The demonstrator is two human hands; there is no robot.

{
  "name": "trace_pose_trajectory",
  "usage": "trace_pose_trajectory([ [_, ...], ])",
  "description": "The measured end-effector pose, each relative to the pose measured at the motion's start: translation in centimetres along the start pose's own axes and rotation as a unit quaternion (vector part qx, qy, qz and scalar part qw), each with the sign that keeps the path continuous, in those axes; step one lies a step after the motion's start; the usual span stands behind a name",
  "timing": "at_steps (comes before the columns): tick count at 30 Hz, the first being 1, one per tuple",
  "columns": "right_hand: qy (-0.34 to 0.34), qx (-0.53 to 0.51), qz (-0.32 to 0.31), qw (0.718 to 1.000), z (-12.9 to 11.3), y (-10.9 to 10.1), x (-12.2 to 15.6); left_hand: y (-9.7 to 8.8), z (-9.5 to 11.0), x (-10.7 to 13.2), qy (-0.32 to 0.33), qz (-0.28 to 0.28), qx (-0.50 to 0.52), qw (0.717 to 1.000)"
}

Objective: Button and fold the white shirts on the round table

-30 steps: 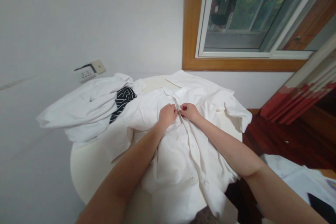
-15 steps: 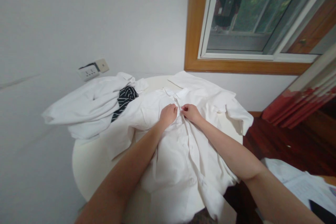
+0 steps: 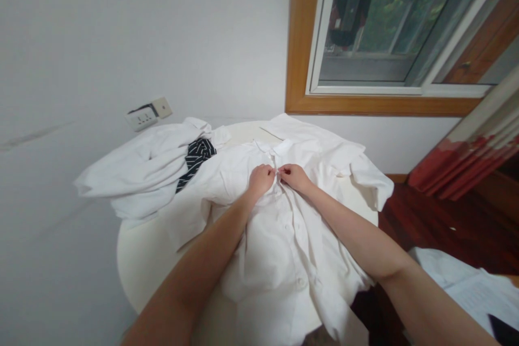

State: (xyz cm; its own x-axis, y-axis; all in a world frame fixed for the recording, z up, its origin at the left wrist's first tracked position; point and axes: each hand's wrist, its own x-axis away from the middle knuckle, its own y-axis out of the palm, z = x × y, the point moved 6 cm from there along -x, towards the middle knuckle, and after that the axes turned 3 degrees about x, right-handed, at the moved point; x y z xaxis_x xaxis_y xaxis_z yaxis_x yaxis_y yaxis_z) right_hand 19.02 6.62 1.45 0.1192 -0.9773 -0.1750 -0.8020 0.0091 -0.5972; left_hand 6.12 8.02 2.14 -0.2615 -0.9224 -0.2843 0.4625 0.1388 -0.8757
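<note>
A white button-up shirt (image 3: pixel 267 259) lies spread front side up, its collar toward the wall and its sleeves out to both sides. Just below the collar, my left hand (image 3: pixel 261 179) pinches one front edge. Close beside it, my right hand (image 3: pixel 292 177) pinches the other edge, fingertips nearly meeting the left ones. Whatever small part sits between the fingers, perhaps a button, is hidden. Lower down, the two front edges lie apart, with buttons showing along one of them.
Under the shirt is a round white table (image 3: pixel 138 265). White clothing (image 3: pixel 133 165) and a black striped cloth (image 3: pixel 198 157) are heaped at its left. A wall socket (image 3: pixel 141 118), a window frame (image 3: pixel 298 38) and a curtain (image 3: pixel 458 157) stand beyond. Papers (image 3: pixel 466 281) lie lower right.
Both hands stay on the shirt front below the collar, fingertips drawn slightly closer together. The whole view has shifted a little.
</note>
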Motion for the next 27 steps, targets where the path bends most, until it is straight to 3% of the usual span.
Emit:
trace_pose_trajectory([
  [6, 0.043, -0.196, -0.098, 0.975, 1.1, 0.2, -0.5, 0.2, 0.0, -0.1, -0.001, -0.002, -0.009, 1.000],
  [9, 0.081, -0.263, -0.089, 0.957, 1.4, 0.5, -0.9, 0.3, -0.1, -0.1, -0.002, -0.003, -0.026, 1.000],
  [12, 0.094, -0.265, -0.062, 0.958, 1.4, 0.7, -1.1, 0.3, -0.1, -0.2, 0.001, -0.004, -0.039, 0.999],
  [17, 0.061, -0.193, -0.047, 0.978, 1.1, 1.1, -1.0, 0.3, -0.2, -0.1, -0.003, -0.004, -0.068, 0.998],
  [22, 0.017, -0.034, -0.007, 0.999, 0.4, 1.0, -0.8, 0.3, -0.1, -0.1, 0.017, -0.003, -0.078, 0.997],
  [27, -0.030, 0.123, 0.047, 0.991, -0.9, 0.7, -0.1, 0.3, -0.4, -0.2, 0.013, -0.007, -0.045, 0.999],
])
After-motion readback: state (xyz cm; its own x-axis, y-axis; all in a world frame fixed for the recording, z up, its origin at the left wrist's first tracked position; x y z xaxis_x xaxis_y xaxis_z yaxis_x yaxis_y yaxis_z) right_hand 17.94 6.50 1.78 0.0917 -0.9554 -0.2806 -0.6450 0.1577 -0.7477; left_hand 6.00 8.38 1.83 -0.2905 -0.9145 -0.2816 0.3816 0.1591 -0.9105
